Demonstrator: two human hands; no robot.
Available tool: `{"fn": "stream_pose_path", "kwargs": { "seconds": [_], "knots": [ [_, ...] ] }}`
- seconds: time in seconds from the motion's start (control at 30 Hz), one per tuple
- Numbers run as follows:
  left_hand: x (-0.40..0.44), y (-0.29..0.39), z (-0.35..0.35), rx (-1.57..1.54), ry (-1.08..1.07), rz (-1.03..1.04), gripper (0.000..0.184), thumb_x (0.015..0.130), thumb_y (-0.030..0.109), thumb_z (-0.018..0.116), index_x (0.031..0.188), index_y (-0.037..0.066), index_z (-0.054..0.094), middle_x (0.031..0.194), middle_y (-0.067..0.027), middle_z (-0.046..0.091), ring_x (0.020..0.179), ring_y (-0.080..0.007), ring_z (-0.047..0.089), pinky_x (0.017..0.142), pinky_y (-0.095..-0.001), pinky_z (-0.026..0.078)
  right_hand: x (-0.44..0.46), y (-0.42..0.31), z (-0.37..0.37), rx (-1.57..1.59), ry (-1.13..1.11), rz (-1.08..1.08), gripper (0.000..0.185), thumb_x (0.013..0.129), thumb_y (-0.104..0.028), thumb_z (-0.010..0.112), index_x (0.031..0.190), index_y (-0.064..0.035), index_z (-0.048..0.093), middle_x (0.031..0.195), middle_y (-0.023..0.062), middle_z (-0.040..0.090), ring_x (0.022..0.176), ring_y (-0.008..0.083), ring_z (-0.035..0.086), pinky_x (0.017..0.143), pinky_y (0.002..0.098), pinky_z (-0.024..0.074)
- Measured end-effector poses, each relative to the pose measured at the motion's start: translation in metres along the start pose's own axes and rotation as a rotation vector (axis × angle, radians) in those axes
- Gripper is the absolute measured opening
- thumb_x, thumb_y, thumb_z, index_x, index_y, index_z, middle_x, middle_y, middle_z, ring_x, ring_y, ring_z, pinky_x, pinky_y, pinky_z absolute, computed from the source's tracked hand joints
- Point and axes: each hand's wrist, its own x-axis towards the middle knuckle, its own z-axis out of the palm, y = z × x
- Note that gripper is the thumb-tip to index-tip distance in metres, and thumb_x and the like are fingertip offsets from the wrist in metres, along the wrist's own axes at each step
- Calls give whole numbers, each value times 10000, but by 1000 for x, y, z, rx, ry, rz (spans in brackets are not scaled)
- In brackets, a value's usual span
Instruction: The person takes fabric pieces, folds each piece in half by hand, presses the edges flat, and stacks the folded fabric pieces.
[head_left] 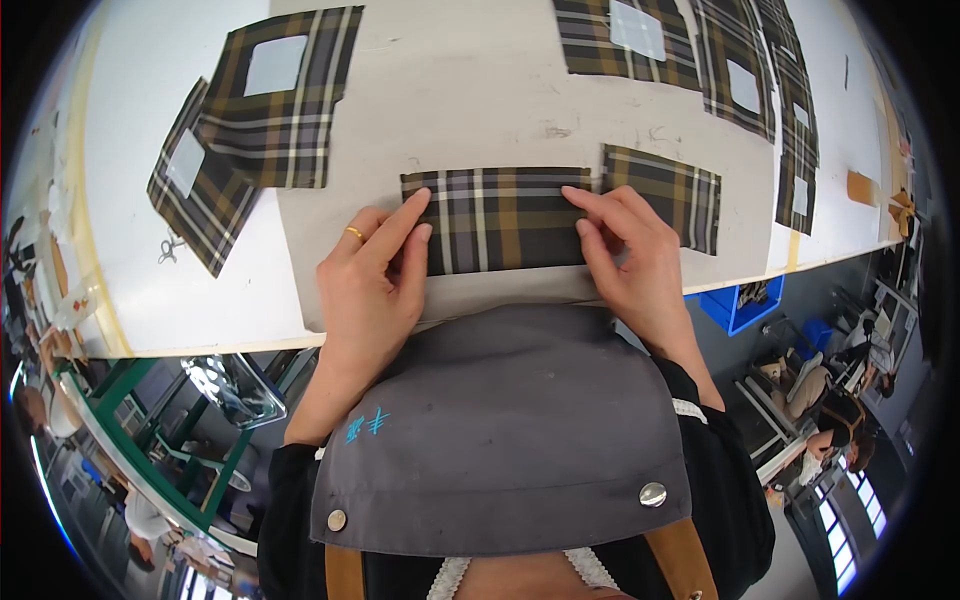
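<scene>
A rectangular plaid fabric piece [508,222] in dark green, brown, grey and white lies flat on the grey sheet in front of me. My left hand [375,265] grips its left edge between thumb and index finger, a gold ring on one finger. At the opposite edge, my right hand [635,245] pinches the same piece, index fingertip near the top corner and thumb lower down. Partly behind the right hand is another plaid fabric piece [695,200], set at a slight angle. The undersides of the held piece are hidden.
Plaid pieces with pale patches lie at the left [310,115] and upper right [585,45]. Small scissors [170,247] rest at the left on the white table [250,290]. Below the table edge are a blue crate [735,310] and a green frame [130,440]. People sit farther off.
</scene>
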Motion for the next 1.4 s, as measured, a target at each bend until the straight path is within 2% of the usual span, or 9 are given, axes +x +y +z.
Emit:
{"fn": "stream_pose_path", "kwargs": {
  "seconds": [0.17,0.27,0.77,0.97,1.03,1.07,1.17,1.27,1.4],
  "knots": [
    [-2,7,-4,110,-27,-15,290,896,60,707,1184,95,723,860,-44,577,620,-130,518,551,-258,437,0,-6,-5,-223,23,-116,304,868,-114,736,1171,-113,709,923,52,518,690,203,545,610,331,474],
    [-2,6,-5,306,1,108,352,822,141,783,1170,122,731,967,-41,536,782,-206,513,666,-334,470,0,-13,-10,-396,-33,-124,387,796,-278,812,1140,-125,722,984,32,518,769,203,554,621,343,476],
    [8,-11,-37,387,-252,248,755,667,145,866,1376,180,609,1064,-79,476,995,-281,449,887,-392,447,-2,-5,-27,-542,-176,-226,622,686,-169,833,1280,-189,649,1044,24,511,923,240,530,726,377,490],
    [-1,-15,-41,230,-184,194,710,747,141,816,1401,74,546,1216,-141,491,1113,-336,457,1000,-456,393,-10,-4,-44,-508,-201,-225,696,705,-188,829,1351,-126,578,1100,78,538,983,287,529,887,412,438],
    [-3,-12,-32,272,-107,174,718,774,136,789,1428,44,507,1293,-161,494,1185,-355,457,1054,-473,371,-13,-7,-35,-450,30,-281,762,704,-268,840,1386,-97,547,1188,88,539,1031,290,533,949,446,431],
    [-1,-7,-22,315,-82,300,728,810,157,748,1459,18,448,1393,-181,447,1291,-372,404,1108,-490,317,-12,-5,-26,-566,53,-360,882,741,-430,796,1455,-39,456,1385,126,490,1246,326,493,1091,516,342],
    [3,9,14,329,-176,427,759,904,245,612,1521,-51,283,1610,-219,247,1511,-383,189,1219,-502,155,-3,-9,20,-494,-20,-451,994,783,-592,688,1512,-8,348,1549,156,365,1456,325,321,1187,560,178],
    [4,-4,34,410,-262,450,757,930,298,556,1528,-62,262,1622,-218,220,1522,-355,179,1224,-481,149,-2,7,41,-561,-168,-418,1101,783,-708,594,1539,20,260,1625,170,246,1532,295,172,1207,562,74],
    [-3,-7,21,430,-281,371,744,938,253,509,1547,-51,207,1632,-218,184,1527,-351,159,1223,-488,137,-10,13,25,-617,-156,-351,1171,746,-753,593,1541,35,248,1628,178,231,1530,296,175,1205,568,59]
  ]
}}
